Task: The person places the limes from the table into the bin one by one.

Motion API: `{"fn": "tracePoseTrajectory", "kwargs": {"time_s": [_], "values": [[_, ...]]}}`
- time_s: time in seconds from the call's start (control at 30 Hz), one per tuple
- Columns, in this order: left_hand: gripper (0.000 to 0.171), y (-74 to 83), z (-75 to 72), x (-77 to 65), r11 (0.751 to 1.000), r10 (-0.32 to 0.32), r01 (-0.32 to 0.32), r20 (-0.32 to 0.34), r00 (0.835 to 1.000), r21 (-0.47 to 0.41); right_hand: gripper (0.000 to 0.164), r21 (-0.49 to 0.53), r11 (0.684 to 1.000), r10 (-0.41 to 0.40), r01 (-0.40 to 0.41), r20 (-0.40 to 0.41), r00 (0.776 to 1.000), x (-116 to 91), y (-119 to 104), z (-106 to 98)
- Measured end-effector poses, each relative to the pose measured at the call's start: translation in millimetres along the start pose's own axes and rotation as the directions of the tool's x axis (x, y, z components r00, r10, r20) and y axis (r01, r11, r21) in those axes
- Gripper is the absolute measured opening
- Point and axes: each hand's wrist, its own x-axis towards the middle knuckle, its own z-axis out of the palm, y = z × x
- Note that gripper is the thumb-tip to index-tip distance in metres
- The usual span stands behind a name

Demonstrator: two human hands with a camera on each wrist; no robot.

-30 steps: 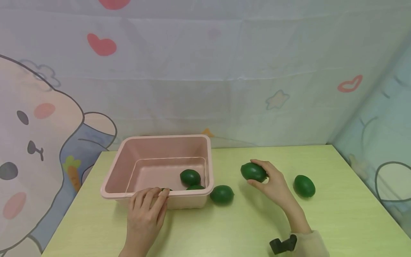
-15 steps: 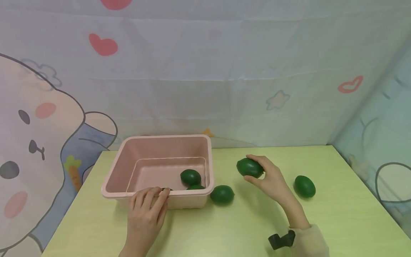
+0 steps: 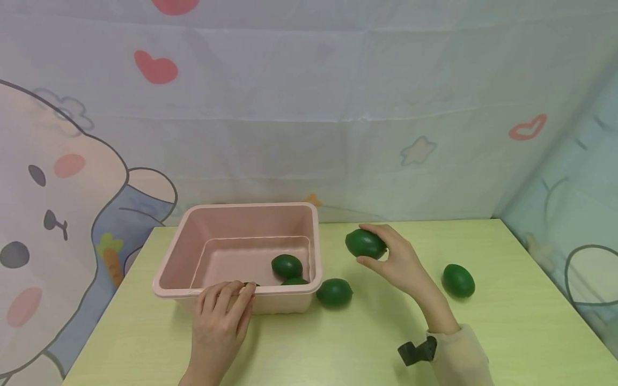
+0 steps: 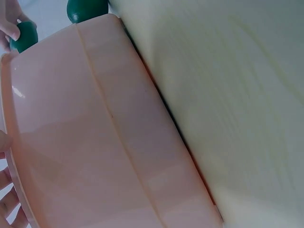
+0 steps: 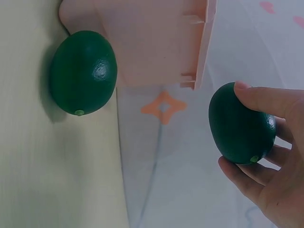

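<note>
My right hand [image 3: 398,262] holds a dark green lime [image 3: 365,244] above the table, right of the pink plastic bin [image 3: 285,305]. In the right wrist view, thumb and fingertips pinch the held lime [image 5: 241,124] from opposite sides. At the bin's near rim, my left hand [image 3: 218,321] has its fingers curled over the edge; the left wrist view shows the bin's outer wall [image 4: 95,128] with fingers at the rim. Inside the bin lies a lime [image 3: 287,266], and parts of others show behind the front rim. Another lime [image 3: 335,292] lies against the bin's right side.
A further lime [image 3: 458,281] lies on the right part of the light yellow-green table [image 3: 521,321]. Behind the table's back edge hangs a printed cloth [image 3: 367,107]. A black strap device [image 3: 417,351] sits on the right wrist.
My right hand has carried its lime left and slightly up, closer to the bin. The left hand stays on the rim, and the other limes lie where they were.
</note>
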Motion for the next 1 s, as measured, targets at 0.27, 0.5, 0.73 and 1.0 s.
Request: {"fn": "tracePoseTrajectory", "kwargs": {"time_s": [0.27,0.5,0.73,1.0], "values": [[0.029,-0.4,0.6,0.1,1.000,0.005,-0.005,-0.006,1.000,-0.006,0.065,-0.008,1.000,-0.025,0.025,0.010,1.000,9.4,-13.2,-5.0],[0.029,-0.7,1.2,0.0,1.000,0.010,-0.010,-0.016,1.000,-0.005,0.065,-0.007,0.999,-0.046,0.046,0.024,0.999,20.1,-24.9,-12.9],[0.029,-0.5,1.9,0.4,1.000,0.014,-0.014,-0.027,1.000,-0.003,0.064,-0.009,0.998,-0.069,0.069,0.027,0.997,28.3,-28.8,-18.3],[0.030,-0.7,1.7,-0.1,1.000,0.012,-0.012,-0.020,1.000,-0.002,0.062,-0.016,0.993,-0.116,0.116,0.037,0.993,39.0,-40.3,-22.4]]}}
